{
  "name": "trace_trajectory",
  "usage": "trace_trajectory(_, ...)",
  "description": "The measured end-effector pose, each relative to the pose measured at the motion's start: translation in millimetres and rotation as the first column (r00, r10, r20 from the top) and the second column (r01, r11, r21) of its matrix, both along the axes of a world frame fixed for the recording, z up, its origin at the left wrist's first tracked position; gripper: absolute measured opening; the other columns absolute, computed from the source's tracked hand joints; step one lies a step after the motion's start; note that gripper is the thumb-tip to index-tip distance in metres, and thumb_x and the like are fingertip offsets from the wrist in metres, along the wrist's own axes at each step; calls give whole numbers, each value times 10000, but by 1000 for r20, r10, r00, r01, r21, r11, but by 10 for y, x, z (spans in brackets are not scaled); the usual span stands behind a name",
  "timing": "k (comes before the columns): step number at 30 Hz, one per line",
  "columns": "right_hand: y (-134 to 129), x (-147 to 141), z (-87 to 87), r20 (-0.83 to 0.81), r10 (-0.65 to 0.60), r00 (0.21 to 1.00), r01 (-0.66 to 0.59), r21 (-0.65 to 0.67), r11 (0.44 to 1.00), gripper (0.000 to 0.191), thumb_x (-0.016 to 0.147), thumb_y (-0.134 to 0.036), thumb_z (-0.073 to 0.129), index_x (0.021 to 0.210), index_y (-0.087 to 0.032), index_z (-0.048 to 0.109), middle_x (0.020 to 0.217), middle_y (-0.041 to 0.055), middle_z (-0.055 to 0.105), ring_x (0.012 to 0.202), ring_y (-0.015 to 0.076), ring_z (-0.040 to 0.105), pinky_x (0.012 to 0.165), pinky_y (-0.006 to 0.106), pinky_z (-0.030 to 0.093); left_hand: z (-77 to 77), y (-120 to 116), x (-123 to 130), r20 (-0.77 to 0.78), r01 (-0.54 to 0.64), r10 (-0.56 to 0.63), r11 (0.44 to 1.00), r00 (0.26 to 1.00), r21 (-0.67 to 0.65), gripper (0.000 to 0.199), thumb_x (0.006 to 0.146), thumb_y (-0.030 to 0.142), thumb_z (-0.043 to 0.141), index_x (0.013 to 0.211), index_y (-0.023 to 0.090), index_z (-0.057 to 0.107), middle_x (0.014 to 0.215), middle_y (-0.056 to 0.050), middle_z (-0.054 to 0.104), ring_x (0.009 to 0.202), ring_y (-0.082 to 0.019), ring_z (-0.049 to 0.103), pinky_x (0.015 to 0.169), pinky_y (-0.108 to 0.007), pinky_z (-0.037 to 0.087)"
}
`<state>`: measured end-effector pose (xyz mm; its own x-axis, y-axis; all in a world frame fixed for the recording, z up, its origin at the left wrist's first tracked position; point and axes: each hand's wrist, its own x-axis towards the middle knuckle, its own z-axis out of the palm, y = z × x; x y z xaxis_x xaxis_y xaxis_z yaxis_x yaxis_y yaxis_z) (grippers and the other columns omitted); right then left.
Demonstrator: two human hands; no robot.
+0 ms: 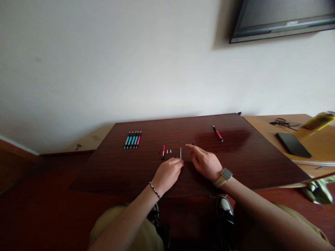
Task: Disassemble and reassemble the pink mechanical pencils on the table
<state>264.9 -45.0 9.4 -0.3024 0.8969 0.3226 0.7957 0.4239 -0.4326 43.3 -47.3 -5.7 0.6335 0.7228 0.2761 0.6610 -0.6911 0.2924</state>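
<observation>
1. Plain whitish wall (146,62) fills the upper background, above a dark red-brown floor (42,205).
2. Against the wall stands one dark reddish-brown wood-grain table (104,170); a light wooden surface (264,127) adjoins its right side, cut off by the frame edge.
3. One black flat-screen television (285,21) hangs at upper right, its top and right side out of frame.
4. Two bare hands work over the table. The left hand (169,172) has its fingertips at the near end of a thin white rod (180,153), covering that end; whether they pinch or merely touch it, I cannot tell. The right hand (208,165) extends its index finger, the others curled under; whether it grasps anything is hidden.
5. On the light surface are one black flat rectangular phone-like object (293,144), one yellow bottle-like object (320,121), blurred, and one tangled black cable (282,122).
6. Five pens lie in a row at left: four blue-and-black pens (130,140) and one red-and-black pen (138,140). Another red pen (217,133) lies apart at far right.
7. Centrally lie one red-and-black barrel (163,152), two small whitish pieces (170,151), one tiny red piece (158,151) and, partly hidden behind the right index finger, one small dark piece (193,143).
</observation>
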Motion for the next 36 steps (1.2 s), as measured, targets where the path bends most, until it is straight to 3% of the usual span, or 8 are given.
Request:
trace_trajectory(4,129,225,63,-154,-99,983,113,84,990,382,1033,-308,466,1381,-198,575,1036,76,737,823,205,695,744,293,517,5,30,-66,17,45,-45,999,999,-5,241,994,63,550,1097,186,730,1202,-53,742,1106,-188,700,1026,-335,573)
trace_trajectory(6,225,316,57,-207,-136,969,150,54,987,426,1001,-377,536,1379,-183,573,880,41,708,721,193,656,685,288,491,17,43,-86,22,61,-60,998,998,-9,246,998,63,543,1100,182,733,1212,-52,742,1108,-186,699,1023,-335,574)
trace_trajectory(9,358,384,14,-279,-122,952,118,-31,993,493,964,-444,591,1381,-182,578,803,9,678,663,176,621,653,281,469,37,59,-102,30,71,-71,997,997,-17,267,1000,48,521,1085,183,736,1194,-47,744,1092,-179,697,1008,-330,578)
trace_trajectory(14,500,344,-77,-318,-52,947,23,-95,995,459,942,-478,634,1306,-197,639,796,1,682,657,161,600,646,268,465,59,80,-104,21,48,-47,999,999,-21,288,972,7,519,1045,187,731,1118,-39,743,1053,-182,688,981,-327,570)
trace_trajectory(21,606,295,-114,-245,-78,966,57,-95,994,202,960,-377,608,1013,-218,721,864,28,761,782,182,698,763,287,515,104,86,-67,20,-10,9,999,1000,30,143,984,117,598,1025,208,700,1047,-42,704,1010,-193,665,956,-343,557)
trace_trajectory(31,640,651,-241,-128,-116,985,97,-143,985,178,914,-312,658,1056,-250,746,969,18,799,870,203,733,790,305,530,128,132,-182,-30,-167,171,982,985,87,55,972,175,659,924,195,639,979,-38,646,966,-209,623,950,-393,538)
trace_trajectory(36,634,811,-260,-91,-74,993,65,-107,992,157,917,-314,664,1004,-238,771,1008,38,758,862,193,696,802,308,524,112,104,-161,-10,-172,173,983,985,59,154,992,308,671,899,194,627,985,-38,644,954,-207,625,909,-371,539)
